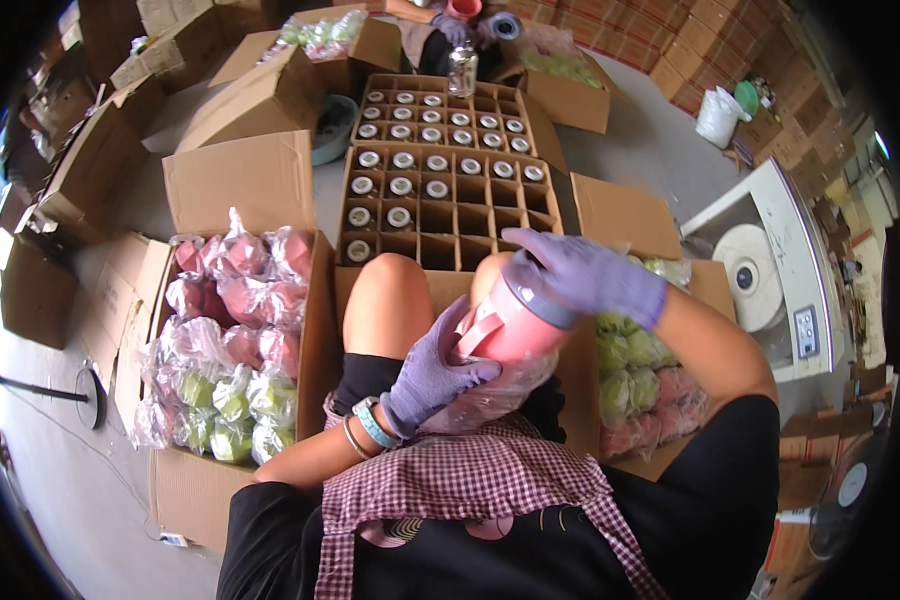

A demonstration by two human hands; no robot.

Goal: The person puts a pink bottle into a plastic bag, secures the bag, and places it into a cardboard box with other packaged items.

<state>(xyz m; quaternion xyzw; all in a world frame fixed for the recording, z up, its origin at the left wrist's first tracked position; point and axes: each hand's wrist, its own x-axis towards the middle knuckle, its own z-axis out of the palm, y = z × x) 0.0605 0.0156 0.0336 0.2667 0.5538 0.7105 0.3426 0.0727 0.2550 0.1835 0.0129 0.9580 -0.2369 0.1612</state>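
Note:
A pink plastic thermos jug (521,337) with a side handle is tilted above my lap. My left hand (439,375), in a purple knit glove, grips it around the handle side. Crumpled clear plastic film (487,397) hangs about its lower end. My right hand (592,274), gloved likewise and slightly blurred, grasps the dark grey lid (538,298) at the jug's upper end and hides part of it. Beyond my knees, a divided carton (469,244) holds glass liners with silvery round ends (436,189); several of its front cells hold none.
Cartons of film-wrapped pink and green shells flank me at left (244,345) and right (630,352). A second divided carton (525,112) adjoins the first. Across from me, a co-worker's gloved hand (454,28) touches a silvery glass liner (463,69). A white machine (802,300) stands right.

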